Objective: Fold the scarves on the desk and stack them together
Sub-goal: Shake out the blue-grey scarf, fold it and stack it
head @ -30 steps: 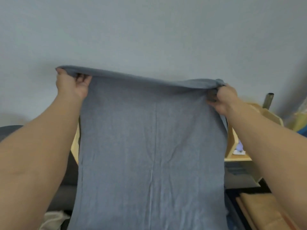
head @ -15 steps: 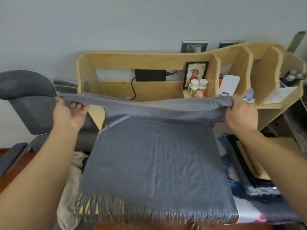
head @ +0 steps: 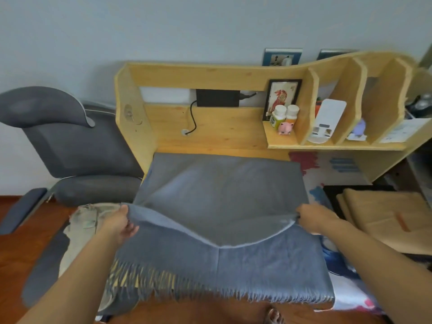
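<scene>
Between your hands, the grey scarf [head: 222, 195] sags mid-fold; left hand [head: 121, 224] and right hand [head: 315, 218] each pinch an edge. Next, probably lay it flat on the tabletop [head: 327, 164].

One grey scarf [head: 222, 206], two bottles [head: 284, 115], two hands [head: 121, 224].

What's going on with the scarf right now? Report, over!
Left hand and right hand each grip a corner of the grey scarf. Scarf spread on the desk, fringe hanging off the near edge. Tan folded scarves lie to the right, clear of it.
</scene>
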`<move>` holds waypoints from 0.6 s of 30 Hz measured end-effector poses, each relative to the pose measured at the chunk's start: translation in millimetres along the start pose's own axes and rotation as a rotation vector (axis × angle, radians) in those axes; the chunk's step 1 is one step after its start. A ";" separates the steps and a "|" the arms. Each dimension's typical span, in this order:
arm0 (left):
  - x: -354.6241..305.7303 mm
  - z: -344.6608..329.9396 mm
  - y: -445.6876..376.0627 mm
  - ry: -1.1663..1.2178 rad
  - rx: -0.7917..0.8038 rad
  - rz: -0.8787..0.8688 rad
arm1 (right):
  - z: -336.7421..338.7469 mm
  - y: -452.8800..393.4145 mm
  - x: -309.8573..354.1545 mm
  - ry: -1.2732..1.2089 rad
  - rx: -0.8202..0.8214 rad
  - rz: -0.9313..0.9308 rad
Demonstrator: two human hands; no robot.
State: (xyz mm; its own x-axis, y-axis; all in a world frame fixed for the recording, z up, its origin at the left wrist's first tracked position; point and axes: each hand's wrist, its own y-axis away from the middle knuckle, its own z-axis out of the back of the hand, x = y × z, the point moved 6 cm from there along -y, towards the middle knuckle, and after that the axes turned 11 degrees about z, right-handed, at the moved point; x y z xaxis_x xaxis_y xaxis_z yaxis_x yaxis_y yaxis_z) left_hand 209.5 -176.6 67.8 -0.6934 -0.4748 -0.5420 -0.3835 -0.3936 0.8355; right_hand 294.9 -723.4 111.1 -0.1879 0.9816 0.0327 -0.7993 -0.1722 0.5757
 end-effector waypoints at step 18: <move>-165.6 -51.5 92.5 0.325 0.076 -0.452 | 136.6 39.4 -21.9 -0.463 -0.662 -0.179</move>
State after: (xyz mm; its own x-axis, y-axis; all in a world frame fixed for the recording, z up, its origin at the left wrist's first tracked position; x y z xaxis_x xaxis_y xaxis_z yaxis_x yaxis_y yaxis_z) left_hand 320.4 -174.9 230.1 -0.2307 -0.4946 -0.8380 -0.6500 -0.5625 0.5109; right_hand 345.6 -740.5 244.7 0.1128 0.9084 0.4026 -0.9928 0.1194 0.0086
